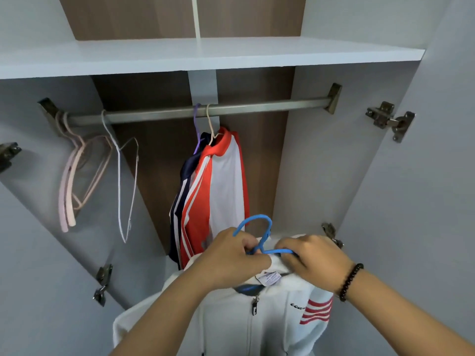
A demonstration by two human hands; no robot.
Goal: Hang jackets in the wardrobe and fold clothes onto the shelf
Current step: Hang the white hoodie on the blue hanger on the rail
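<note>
Both hands are busy at the collar of a white zip-up jacket [257, 325] held up in front of the open wardrobe. The left hand [231, 258] has its grip curled around the neck of a blue hanger [259, 237], fingers pinching it right where the hook meets the shoulders. The right hand [313, 260] has its grip pinched on the right arm of the same hanger together with the jacket's collar fabric. There's a dark bead bracelet [350, 281] on the right wrist. The hanger's hook sticks up above both hands, well below the rail [231, 109] and not touching it.

The jacket hangs down below the hands, zipper pull and neck label showing, with red stripes on the sleeve at the right side.

On the rail itself, near the middle, a red and white jacket [223, 181] hangs on a cream hanger, and just beside it to the left a navy jacket [183, 176] with white stripes hangs on a purple hanger. Over at the left end there's a bunch of empty pink hangers [74, 176] and one thin white wire hanger [123, 188]. A white shelf [205, 55] runs across above the rail, and the door hinges [390, 119] show on both sides.
</note>
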